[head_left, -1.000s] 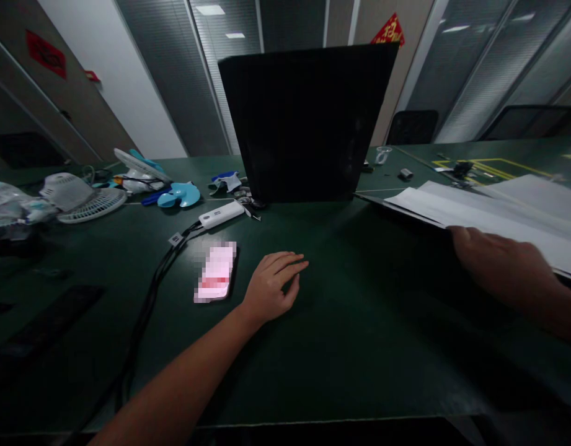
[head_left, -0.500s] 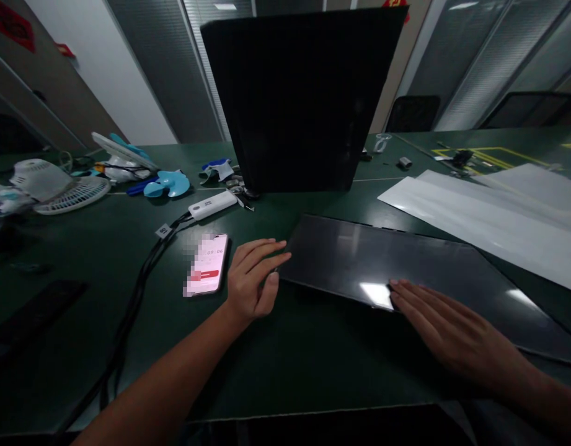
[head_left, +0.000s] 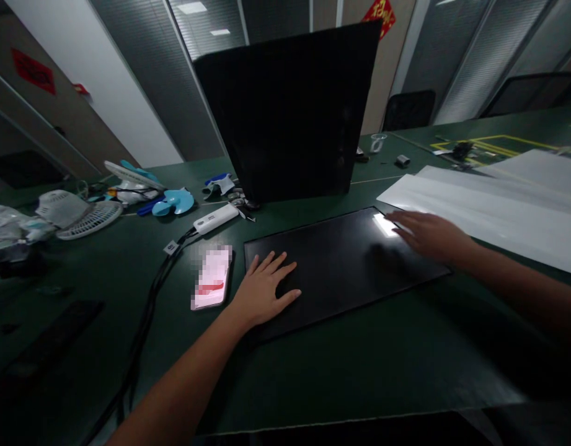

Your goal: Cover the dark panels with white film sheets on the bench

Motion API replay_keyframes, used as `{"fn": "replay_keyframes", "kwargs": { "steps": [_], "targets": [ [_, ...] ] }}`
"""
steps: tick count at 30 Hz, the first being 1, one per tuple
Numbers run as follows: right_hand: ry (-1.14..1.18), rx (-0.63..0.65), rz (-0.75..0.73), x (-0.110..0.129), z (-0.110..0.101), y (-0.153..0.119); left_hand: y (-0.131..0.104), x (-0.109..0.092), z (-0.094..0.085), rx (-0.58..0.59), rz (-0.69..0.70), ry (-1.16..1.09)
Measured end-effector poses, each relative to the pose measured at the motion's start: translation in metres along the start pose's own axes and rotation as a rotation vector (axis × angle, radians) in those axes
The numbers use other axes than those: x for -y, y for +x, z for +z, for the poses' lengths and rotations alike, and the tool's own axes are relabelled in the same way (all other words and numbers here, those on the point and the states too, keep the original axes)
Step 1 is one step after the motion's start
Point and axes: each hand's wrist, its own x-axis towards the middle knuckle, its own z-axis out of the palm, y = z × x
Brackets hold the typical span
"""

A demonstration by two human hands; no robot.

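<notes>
A dark, glossy flat display panel (head_left: 334, 266) lies on the green table before me, its surface reflecting a bright light near the far right corner. My left hand (head_left: 263, 290) rests over the panel's left end with its fingers spread, gripping nothing. Above the right end is my right hand (head_left: 431, 235), slightly blurred, fingers stretched out toward the left. Whether the right fingertips touch the panel I cannot tell. Just left of my left hand lies a phone (head_left: 213, 279) with a lit pink screen.
A tall black board (head_left: 289, 118) stands behind the panel. White sheets (head_left: 494, 210) lie at the right. On the left are a white power bank (head_left: 215, 218) with black cables (head_left: 148, 316), blue fan blades (head_left: 173, 202) and a white fan grille (head_left: 92, 220).
The panel has turned and shifted left, its right end now nearer the middle. My left hand has spread over its left end. My right hand has moved from the near edge to the far right.
</notes>
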Motion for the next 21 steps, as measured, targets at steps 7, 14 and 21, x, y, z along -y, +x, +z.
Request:
{"fn": "replay_keyframes", "kwargs": {
  "steps": [7, 14, 21],
  "targets": [
    [-0.010, 0.062, 0.558, -0.112, 0.027, 0.027, 0.001, 0.002, 0.011, -0.107, -0.229, 0.035],
    [0.055, 0.096, 0.697, -0.116, 0.043, 0.024, 0.003, 0.008, 0.017, -0.107, -0.326, 0.002],
    [0.072, 0.028, 0.683, -0.112, 0.041, 0.023, 0.005, 0.018, 0.017, -0.097, -0.283, -0.015]
  ]
}}
